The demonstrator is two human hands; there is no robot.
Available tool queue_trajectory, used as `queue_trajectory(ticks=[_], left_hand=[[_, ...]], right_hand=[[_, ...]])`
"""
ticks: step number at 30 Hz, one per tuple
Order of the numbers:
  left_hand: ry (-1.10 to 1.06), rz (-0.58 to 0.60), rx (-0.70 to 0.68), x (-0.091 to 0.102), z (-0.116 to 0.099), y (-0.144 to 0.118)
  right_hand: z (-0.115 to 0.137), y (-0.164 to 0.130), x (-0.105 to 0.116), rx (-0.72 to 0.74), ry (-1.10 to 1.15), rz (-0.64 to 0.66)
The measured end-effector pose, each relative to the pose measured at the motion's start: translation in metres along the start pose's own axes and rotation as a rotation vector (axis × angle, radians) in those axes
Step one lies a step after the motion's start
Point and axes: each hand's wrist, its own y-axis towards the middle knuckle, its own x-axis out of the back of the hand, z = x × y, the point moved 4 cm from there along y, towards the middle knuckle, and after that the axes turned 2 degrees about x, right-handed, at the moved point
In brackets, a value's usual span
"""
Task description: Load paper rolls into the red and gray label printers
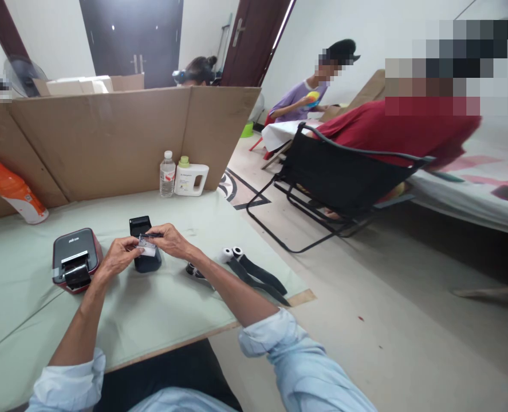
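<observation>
My left hand (118,256) and my right hand (171,240) meet over a small black device (144,229) with an open lid standing on the green-covered table (30,320). Between the fingertips of both hands is a small white piece (147,248), like a label or paper, with a thin dark strip above it. A red and black label printer (74,258) sits just left of my left hand. Black-handled tools with white tips (249,272) lie to the right of my right forearm.
A cardboard screen (107,137) walls the table's far side, with a water bottle (166,174), a white jug (191,179) and a tilted orange bottle (11,187) before it. To the right, a black folding chair (331,183) holds a person in red; other people sit beyond.
</observation>
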Motion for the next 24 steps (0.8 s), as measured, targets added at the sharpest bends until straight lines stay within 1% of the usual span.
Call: queue_trajectory(ticks=[2, 5, 8, 13, 19, 24], left_hand=[[0.097, -0.028, -0.035, 0.002, 0.004, 0.003], [0.284, -0.112, -0.088, 0.005, 0.009, 0.007], [0.406, -0.158, -0.099, 0.005, 0.013, 0.011], [0.465, -0.161, -0.082, -0.001, 0.018, 0.017], [0.499, -0.156, -0.107, -0.006, 0.02, 0.018], [0.549, -0.181, -0.077, -0.006, 0.026, 0.02]], right_hand=[[0.001, 0.004, 0.001, 0.015, -0.083, -0.001], [0.003, 0.011, 0.002, 0.041, -0.228, 0.014], [0.005, 0.016, 0.002, 0.06, -0.375, 0.045], [0.005, 0.018, 0.002, 0.061, -0.509, 0.085], [0.003, 0.015, 0.005, 0.048, -0.514, 0.095], [0.003, 0.013, 0.003, 0.071, -0.547, 0.104]])
